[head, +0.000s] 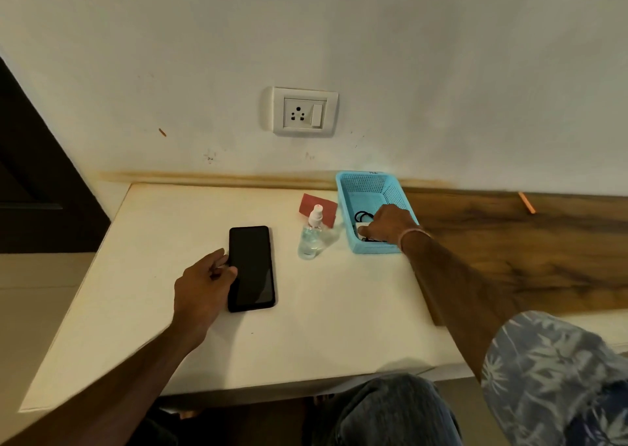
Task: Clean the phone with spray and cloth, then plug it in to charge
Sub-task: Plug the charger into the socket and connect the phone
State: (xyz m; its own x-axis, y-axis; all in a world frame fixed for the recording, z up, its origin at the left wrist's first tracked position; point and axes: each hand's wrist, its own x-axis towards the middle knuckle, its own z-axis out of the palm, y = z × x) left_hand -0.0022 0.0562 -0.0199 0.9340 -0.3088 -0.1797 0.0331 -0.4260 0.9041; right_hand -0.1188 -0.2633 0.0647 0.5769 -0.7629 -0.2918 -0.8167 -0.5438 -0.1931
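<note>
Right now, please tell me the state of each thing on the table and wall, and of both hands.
phone: flat on the table, screen dark, no cable in it
spray bottle: upright, cap on
red cloth: lying behind the bottle
blue basket: holds a black cable
wall socket: nothing plugged in
left hand: fingers on the phone's left edge
right hand: reaching into the basket

cream table (136, 309), blue mesh basket (397, 187), white wall (441, 55), wood panel (526, 248)
</note>
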